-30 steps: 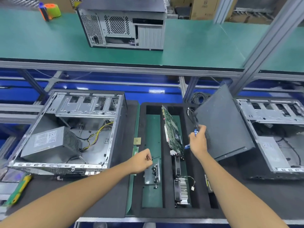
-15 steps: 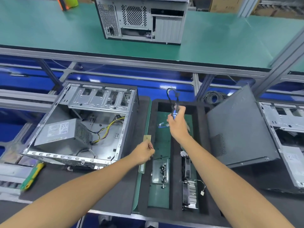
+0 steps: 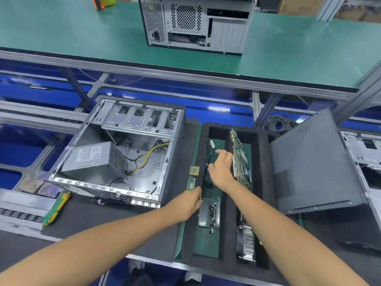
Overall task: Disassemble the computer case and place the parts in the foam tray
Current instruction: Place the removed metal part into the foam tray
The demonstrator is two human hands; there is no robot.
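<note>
The open computer case [image 3: 123,157] lies on its side at the left, with a grey power supply [image 3: 92,159] and yellow wires inside. The black foam tray [image 3: 261,162] sits right of it. My right hand [image 3: 221,170] reaches into the tray's left compartment, fingers stretched out over a black and blue cable [image 3: 207,176] that lies under it. My left hand [image 3: 189,201] hovers at the tray's left rim with its fingers curled; nothing shows in it. A motherboard [image 3: 241,162] stands on edge in the middle slot.
A metal dish of screws [image 3: 208,213] and a cooler [image 3: 246,242] lie in the tray. A CPU chip [image 3: 194,170] and memory stick [image 3: 190,183] rest on its left rim. A grey side panel [image 3: 315,162] leans at the right. A green screwdriver [image 3: 56,209] lies left.
My right hand has carried the cable from the tray's right side, up over its far end, then down into the left compartment. My left hand stayed near the left rim.
</note>
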